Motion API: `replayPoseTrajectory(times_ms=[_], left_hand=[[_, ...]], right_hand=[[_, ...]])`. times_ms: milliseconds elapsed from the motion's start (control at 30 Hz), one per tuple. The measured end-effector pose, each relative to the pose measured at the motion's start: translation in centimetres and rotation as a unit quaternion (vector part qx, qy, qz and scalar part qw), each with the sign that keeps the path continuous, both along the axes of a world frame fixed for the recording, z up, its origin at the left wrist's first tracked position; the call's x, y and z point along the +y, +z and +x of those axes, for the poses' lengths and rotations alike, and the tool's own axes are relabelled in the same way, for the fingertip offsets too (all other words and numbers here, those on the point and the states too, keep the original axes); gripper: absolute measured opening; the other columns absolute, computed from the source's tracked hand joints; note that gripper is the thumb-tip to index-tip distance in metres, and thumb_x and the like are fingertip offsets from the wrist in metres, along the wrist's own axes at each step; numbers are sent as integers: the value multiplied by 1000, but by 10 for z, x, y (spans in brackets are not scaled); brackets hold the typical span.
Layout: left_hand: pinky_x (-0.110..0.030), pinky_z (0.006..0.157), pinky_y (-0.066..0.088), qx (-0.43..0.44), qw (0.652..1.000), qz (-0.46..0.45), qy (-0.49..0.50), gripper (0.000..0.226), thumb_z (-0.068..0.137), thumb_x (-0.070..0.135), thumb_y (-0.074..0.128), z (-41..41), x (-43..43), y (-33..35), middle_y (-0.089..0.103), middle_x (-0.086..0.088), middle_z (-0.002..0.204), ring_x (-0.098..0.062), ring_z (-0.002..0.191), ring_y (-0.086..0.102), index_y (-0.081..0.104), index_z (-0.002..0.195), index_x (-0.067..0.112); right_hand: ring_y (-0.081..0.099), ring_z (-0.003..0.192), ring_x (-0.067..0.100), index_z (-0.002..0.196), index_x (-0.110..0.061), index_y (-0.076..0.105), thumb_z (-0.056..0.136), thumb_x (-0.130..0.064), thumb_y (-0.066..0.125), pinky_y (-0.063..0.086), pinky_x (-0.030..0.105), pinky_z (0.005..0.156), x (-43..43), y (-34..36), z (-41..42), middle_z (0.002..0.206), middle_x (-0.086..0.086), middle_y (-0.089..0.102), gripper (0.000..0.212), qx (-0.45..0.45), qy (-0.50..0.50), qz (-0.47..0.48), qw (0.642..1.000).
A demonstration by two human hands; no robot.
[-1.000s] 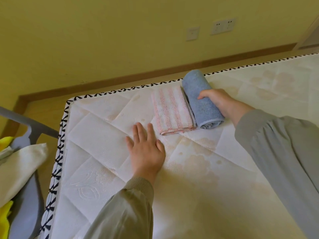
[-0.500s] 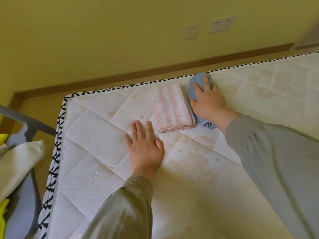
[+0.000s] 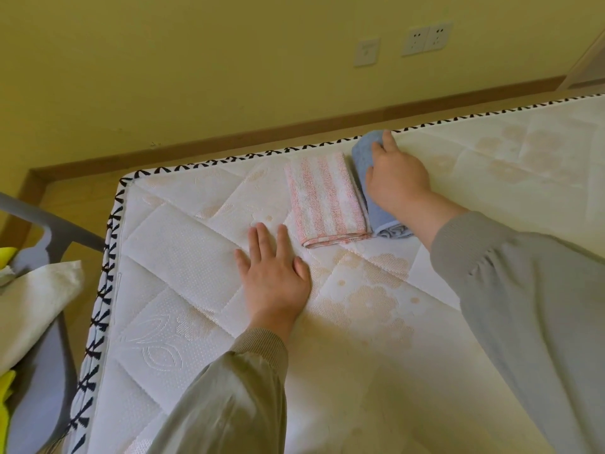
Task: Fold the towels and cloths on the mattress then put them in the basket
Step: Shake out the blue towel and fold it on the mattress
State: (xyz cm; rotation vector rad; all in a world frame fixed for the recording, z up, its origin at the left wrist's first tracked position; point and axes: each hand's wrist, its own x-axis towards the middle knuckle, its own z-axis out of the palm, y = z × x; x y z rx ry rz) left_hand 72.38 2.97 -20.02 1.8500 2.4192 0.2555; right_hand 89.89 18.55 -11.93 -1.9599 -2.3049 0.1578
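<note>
A folded pink-and-white striped cloth [image 3: 327, 198] lies near the far edge of the white quilted mattress [image 3: 183, 263]. Right beside it lies a rolled blue towel [image 3: 365, 152], mostly covered by my right hand [image 3: 397, 180], which lies over the roll with its fingers curving down around it. My left hand [image 3: 273, 273] rests flat on the mattress, fingers straight, just left of and nearer than the striped cloth, not touching it. At the left edge, a grey basket [image 3: 39, 371] holds a cream cloth [image 3: 32, 306] and something yellow [image 3: 6, 391].
The mattress edge with black-and-white trim [image 3: 108, 257] runs along the left and far sides. Beyond it are wooden floor, a brown skirting board and a yellow wall with sockets [image 3: 425, 39]. The mattress stretches bare to the right.
My right hand moved from the side of the blue roll onto its top and now covers most of it. My left hand has stayed flat on the mattress.
</note>
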Motion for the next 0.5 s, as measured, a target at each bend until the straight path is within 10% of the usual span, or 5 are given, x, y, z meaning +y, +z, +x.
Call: replayPoseTrajectory(times_ms=[200, 500], left_hand=[[-55, 117, 6, 3, 1000, 1, -2, 65, 90, 38, 22, 0, 2, 0, 11, -18, 158, -30, 147, 2, 16, 151, 18], [-56, 116, 6, 1, 1000, 1, -1, 64, 90, 37, 24, 0, 1, -1, 11, -19, 158, -31, 147, 3, 17, 151, 17]], right_hand=[[15, 142, 34, 151, -12, 14, 96, -39, 37, 23, 49, 113, -1, -31, 8, 160, 7, 2, 66, -6, 13, 11, 1000], [5, 147, 29, 152, -12, 13, 98, -36, 34, 16, 47, 117, 2, -40, 6, 161, 5, 0, 63, 10, 30, -5, 999]])
